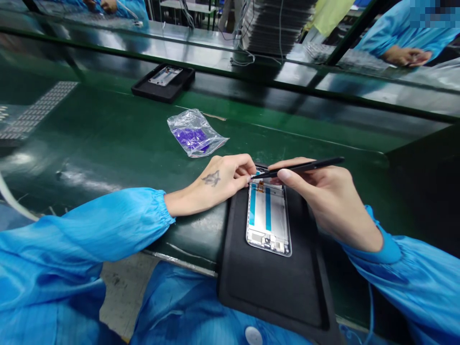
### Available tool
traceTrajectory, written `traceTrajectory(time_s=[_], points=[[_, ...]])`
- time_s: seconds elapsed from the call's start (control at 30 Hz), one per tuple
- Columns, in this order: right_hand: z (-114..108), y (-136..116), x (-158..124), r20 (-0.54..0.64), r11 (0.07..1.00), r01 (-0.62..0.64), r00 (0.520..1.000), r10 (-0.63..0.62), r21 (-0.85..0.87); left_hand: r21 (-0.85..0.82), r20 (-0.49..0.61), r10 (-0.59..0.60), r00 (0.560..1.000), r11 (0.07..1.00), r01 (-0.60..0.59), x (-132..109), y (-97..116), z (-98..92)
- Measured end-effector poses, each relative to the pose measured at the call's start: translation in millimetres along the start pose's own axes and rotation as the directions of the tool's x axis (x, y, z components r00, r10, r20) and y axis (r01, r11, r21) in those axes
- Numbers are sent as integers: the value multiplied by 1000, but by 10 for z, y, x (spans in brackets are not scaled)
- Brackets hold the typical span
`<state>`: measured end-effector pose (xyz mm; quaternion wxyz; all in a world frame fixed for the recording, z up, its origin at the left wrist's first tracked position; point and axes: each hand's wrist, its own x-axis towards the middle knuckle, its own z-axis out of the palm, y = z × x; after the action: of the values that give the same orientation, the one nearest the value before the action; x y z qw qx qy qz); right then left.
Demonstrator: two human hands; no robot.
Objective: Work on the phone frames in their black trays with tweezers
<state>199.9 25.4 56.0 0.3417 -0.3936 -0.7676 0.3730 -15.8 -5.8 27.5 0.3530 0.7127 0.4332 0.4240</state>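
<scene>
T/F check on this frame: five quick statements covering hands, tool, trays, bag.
1. The right hand holds black tweezers. True.
2. The plastic bag holds red parts. False: they are purple.
3. The left hand rests on the bag. False: its fingertips touch the top of the phone frame; the bag lies apart on the green belt.
4. The phone frame lies in a black tray. True.
5. A second tray farther along the belt also holds a frame. True.
</scene>
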Motion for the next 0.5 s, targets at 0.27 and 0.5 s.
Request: traceTrajectory(time_s=[0.27, 0.5], points=[[23, -36, -11, -24, 1000, 1, 1000, -2, -12, 2, -10, 10, 1000, 1000, -10, 4, 3, 1], [-76, 13, 54, -24, 992, 84, 996, -86, -93, 42, 0, 22, 1000, 999, -22, 19, -51, -6]])
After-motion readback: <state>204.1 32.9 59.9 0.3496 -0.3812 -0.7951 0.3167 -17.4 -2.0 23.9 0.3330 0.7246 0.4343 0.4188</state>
